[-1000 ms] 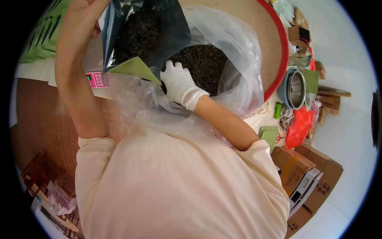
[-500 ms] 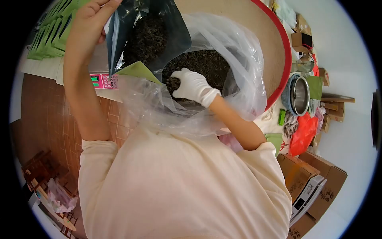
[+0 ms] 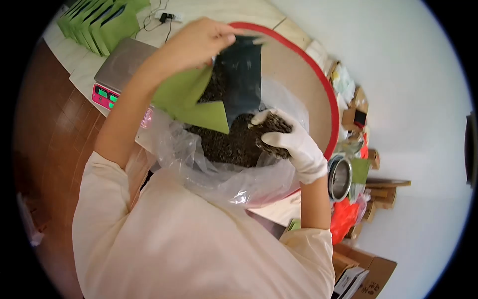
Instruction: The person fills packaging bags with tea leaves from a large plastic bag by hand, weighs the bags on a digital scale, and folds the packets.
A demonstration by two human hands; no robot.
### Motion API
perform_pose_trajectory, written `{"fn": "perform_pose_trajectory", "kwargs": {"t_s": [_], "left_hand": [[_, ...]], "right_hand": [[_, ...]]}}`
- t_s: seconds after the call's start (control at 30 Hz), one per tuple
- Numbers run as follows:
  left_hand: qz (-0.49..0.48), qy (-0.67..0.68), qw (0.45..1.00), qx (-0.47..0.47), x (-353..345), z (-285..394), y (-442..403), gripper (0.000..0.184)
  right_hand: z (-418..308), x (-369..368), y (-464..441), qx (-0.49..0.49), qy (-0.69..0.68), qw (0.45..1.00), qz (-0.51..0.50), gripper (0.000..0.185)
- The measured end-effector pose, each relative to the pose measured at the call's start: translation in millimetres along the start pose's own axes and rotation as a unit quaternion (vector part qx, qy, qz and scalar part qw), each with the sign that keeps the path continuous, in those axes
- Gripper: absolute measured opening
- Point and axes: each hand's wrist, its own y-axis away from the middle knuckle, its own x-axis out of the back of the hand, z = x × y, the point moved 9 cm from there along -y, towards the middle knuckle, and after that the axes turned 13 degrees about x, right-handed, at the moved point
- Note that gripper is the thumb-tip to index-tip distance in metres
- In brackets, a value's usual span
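Note:
My bare left hand (image 3: 206, 42) grips the top edge of a green pouch (image 3: 184, 92) with a dark, shiny lining. The pouch hangs tilted, and dark dried leaves, like loose tea, show inside it. My right hand (image 3: 303, 152), in a white glove, is closed round a clump of the dried leaves (image 3: 273, 132). That clump is just right of the pouch's lower part. Below both hands a clear plastic bag (image 3: 229, 184) lies open with more dried leaves (image 3: 229, 149) in it. The bag rests in a large round tan tray (image 3: 284, 65) with a red rim.
At left stands a scale (image 3: 122, 65) with a pink lit panel. Behind it is a row of green pouches (image 3: 102, 25), near a power strip (image 3: 172, 16) with cables. On the right are metal bowls (image 3: 340, 178), a red plastic bag (image 3: 344, 219) and cardboard boxes (image 3: 371, 264).
My right hand has risen out of the plastic bag with a clump of leaves. My left hand has swung the pouch to the right, over the bag. The view has turned too.

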Motion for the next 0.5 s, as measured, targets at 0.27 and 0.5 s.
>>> {"fn": "perform_pose_trajectory", "kwargs": {"t_s": [0.27,0.5], "left_hand": [[-0.044,-0.026,0.998,-0.045,-35,30,10,0.029],[0.013,-0.008,0.999,-0.033,-11,43,25,0.028]], "right_hand": [[-61,-8,-28,0.028,-0.017,0.999,0.014,0.032],[-44,-20,-89,0.215,0.261,0.940,0.053,0.052]]}}
